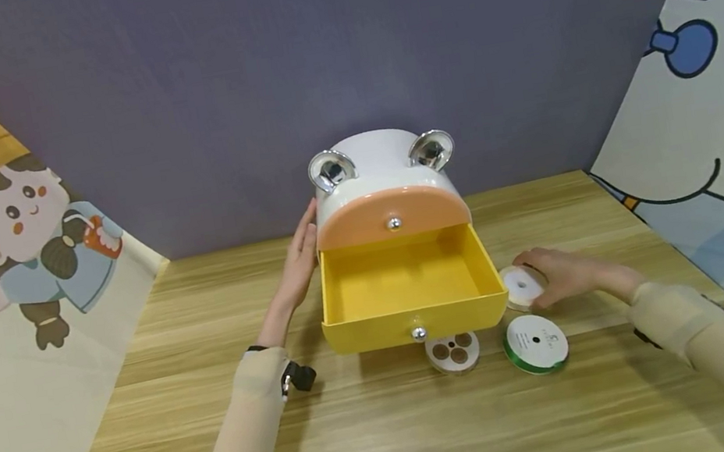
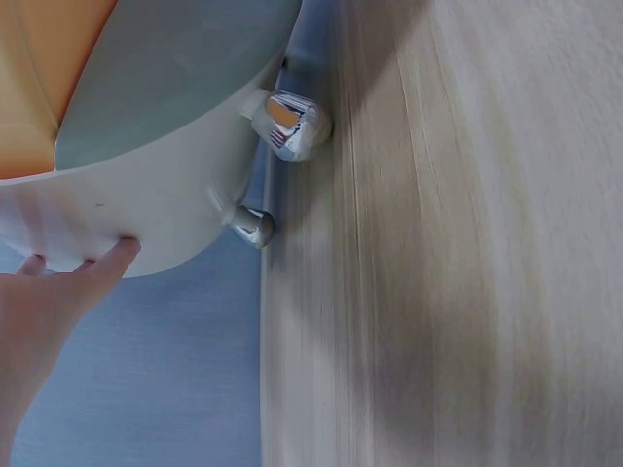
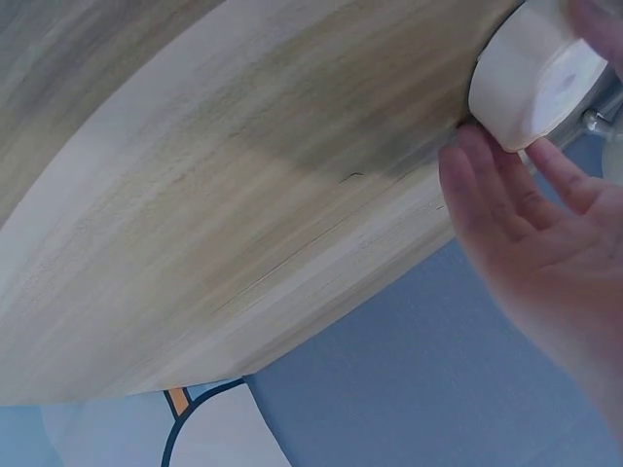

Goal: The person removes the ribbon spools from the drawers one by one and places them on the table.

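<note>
A white storage box (image 1: 374, 157) with two silver eye-like knobs stands against the back wall, its lower yellow drawer (image 1: 413, 322) pulled out and bare inside. My left hand (image 1: 299, 261) rests along the box's left side; in the left wrist view its fingertips (image 2: 125, 249) touch the white shell. To the right of the drawer, my right hand (image 1: 563, 275) holds a spool of white ribbon (image 1: 519, 288) between thumb and fingers. That spool (image 3: 511, 83) appears at the upper right of the right wrist view, on or just above the table; I cannot tell which.
A green ribbon spool (image 1: 536, 345) lies in front of the right hand. Another spool with round holes (image 1: 453, 354) is partly under the drawer's front. Above the drawer is a closed orange drawer (image 1: 361, 220). A grey wall (image 1: 208, 108) bounds the wooden table (image 1: 382, 444).
</note>
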Available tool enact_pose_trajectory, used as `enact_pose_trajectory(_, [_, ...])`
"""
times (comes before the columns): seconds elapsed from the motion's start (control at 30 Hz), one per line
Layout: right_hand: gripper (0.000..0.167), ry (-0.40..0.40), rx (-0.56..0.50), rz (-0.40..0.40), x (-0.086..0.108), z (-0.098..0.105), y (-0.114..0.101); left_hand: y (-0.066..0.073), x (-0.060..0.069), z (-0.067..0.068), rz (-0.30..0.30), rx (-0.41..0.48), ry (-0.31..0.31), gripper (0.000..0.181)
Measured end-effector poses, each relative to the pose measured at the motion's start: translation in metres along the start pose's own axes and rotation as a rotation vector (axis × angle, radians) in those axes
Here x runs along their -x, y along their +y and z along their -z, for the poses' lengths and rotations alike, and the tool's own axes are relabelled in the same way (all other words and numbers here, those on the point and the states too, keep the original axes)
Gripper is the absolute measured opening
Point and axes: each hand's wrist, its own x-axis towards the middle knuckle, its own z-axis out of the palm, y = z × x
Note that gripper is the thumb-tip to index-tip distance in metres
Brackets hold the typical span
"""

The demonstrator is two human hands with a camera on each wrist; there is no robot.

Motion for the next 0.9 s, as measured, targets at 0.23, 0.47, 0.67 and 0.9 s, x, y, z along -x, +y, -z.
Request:
enact_pose_trajectory(0.23, [0.080,0.018,-0.027,0.014,0.003,-0.002,0.002,0.024,0.008,-0.005,0.015,0.009,-0.020,0.052])
enact_pose_trajectory(0.47, [0.073,0.075,-0.097,-0.001,0.021,0.009,-0.011,0.027,0.010,-0.006,0.031,0.011,-0.019,0.051])
enact_pose_trajectory(0.67, [0.047,0.234,-0.125,0.006,0.052,0.016,-0.047,0.024,0.011,-0.007,0.019,0.015,-0.018,0.051])
enact_pose_trajectory(0.9, [0.023,0.376,-0.127,0.066,0.083,0.001,-0.087,0.024,0.010,-0.006,0.028,0.023,-0.013,0.051])
